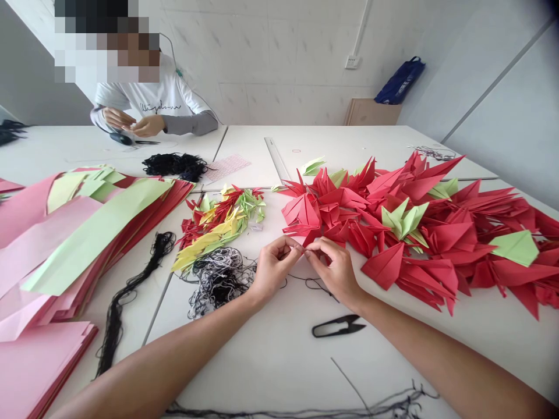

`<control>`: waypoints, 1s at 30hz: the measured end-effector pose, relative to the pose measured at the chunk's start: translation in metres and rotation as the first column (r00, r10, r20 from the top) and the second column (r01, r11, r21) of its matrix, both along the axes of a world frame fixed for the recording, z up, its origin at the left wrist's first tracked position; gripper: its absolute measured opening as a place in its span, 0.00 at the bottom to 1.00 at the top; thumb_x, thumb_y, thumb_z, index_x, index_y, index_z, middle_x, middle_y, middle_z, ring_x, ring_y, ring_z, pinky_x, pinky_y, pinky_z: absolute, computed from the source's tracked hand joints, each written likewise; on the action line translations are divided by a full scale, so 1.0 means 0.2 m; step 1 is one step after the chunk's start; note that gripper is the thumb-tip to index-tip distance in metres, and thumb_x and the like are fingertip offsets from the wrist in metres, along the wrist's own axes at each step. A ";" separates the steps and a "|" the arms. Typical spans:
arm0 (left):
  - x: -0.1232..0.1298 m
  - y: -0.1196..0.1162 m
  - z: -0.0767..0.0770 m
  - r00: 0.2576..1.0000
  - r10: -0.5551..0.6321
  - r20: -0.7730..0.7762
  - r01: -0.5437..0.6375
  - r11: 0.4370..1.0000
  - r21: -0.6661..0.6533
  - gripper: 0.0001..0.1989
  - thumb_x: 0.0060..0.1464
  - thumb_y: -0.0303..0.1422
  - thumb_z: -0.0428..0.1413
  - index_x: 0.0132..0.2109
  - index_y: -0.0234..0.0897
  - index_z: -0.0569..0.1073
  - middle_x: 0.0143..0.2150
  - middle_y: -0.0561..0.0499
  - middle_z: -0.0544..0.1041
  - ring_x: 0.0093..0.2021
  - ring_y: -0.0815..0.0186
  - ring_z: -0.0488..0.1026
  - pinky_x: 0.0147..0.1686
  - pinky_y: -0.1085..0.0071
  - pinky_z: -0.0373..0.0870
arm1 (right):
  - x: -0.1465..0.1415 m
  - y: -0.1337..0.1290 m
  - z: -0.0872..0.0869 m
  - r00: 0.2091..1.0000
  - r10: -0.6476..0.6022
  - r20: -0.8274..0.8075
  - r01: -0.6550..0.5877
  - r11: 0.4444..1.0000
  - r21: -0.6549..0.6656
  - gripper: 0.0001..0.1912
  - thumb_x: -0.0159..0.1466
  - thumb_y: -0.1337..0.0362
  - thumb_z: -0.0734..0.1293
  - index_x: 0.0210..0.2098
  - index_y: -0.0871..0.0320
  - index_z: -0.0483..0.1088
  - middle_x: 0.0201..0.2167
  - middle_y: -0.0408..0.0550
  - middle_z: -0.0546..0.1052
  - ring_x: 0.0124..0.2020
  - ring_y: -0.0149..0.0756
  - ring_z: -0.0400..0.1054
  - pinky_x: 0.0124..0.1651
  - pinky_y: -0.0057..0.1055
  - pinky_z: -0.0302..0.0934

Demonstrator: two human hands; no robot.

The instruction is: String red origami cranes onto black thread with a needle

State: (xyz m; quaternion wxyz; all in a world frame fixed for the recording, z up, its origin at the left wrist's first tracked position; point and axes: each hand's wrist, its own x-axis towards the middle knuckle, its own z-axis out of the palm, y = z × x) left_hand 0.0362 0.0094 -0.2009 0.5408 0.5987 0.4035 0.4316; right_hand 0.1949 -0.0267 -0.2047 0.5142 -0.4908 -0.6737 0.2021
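My left hand point(279, 262) and my right hand point(334, 270) meet fingertip to fingertip above the white table. Both are closed in a pinch on a thin black thread point(317, 285), whose loose loops hang or lie just below them; the bit between the fingertips is too small to see well. Near my left wrist lies a tangle of black and white thread point(222, 279). Close beyond my right hand spreads a pile of red folded-paper pieces point(386, 267), with some light green ones among them. Black thread snips point(338, 327) rest on the table below my right hand.
Pink, red and green paper strips point(100, 233) are stacked at left, beside a black thread bundle point(116, 308). Small folded papers point(218, 224), a ruler point(276, 158) and black thread point(174, 166) lie farther back. Knotted cords point(279, 412) line the near edge. Another person point(152, 105) sits opposite.
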 end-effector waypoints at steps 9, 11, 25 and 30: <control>0.00 0.00 0.00 1.000 -0.001 -0.015 0.001 1.000 0.007 0.11 0.57 0.38 0.58 0.33 0.34 0.73 0.26 0.55 0.66 0.26 0.73 0.57 0.26 0.75 0.53 | 0.00 0.00 0.00 1.000 0.003 0.001 -0.003 1.000 0.003 0.07 0.67 0.68 0.66 0.31 0.57 0.71 0.26 0.42 0.69 0.28 0.30 0.63 0.32 0.28 0.58; 0.00 0.00 0.00 1.000 -0.001 -0.017 0.001 1.000 0.006 0.12 0.57 0.39 0.58 0.33 0.34 0.73 0.26 0.55 0.66 0.26 0.73 0.57 0.26 0.74 0.53 | 0.00 0.00 0.01 1.000 0.003 -0.001 -0.003 1.000 0.005 0.07 0.67 0.68 0.66 0.31 0.56 0.70 0.26 0.41 0.69 0.28 0.30 0.63 0.32 0.29 0.57; 0.00 0.00 0.00 1.000 0.003 -0.022 -0.002 1.000 0.014 0.14 0.57 0.41 0.59 0.33 0.34 0.74 0.25 0.55 0.67 0.25 0.73 0.56 0.25 0.75 0.53 | 0.00 0.00 0.01 1.000 0.000 -0.006 0.000 1.000 -0.009 0.08 0.67 0.68 0.65 0.30 0.56 0.69 0.26 0.41 0.69 0.28 0.30 0.62 0.32 0.28 0.58; 0.00 0.00 0.00 1.000 0.008 -0.027 -0.008 1.000 0.019 0.13 0.57 0.41 0.59 0.33 0.34 0.75 0.25 0.55 0.68 0.25 0.72 0.57 0.26 0.75 0.54 | 0.00 0.00 0.01 1.000 -0.002 -0.002 0.002 1.000 -0.025 0.09 0.68 0.65 0.64 0.31 0.56 0.69 0.26 0.42 0.69 0.28 0.32 0.63 0.33 0.29 0.59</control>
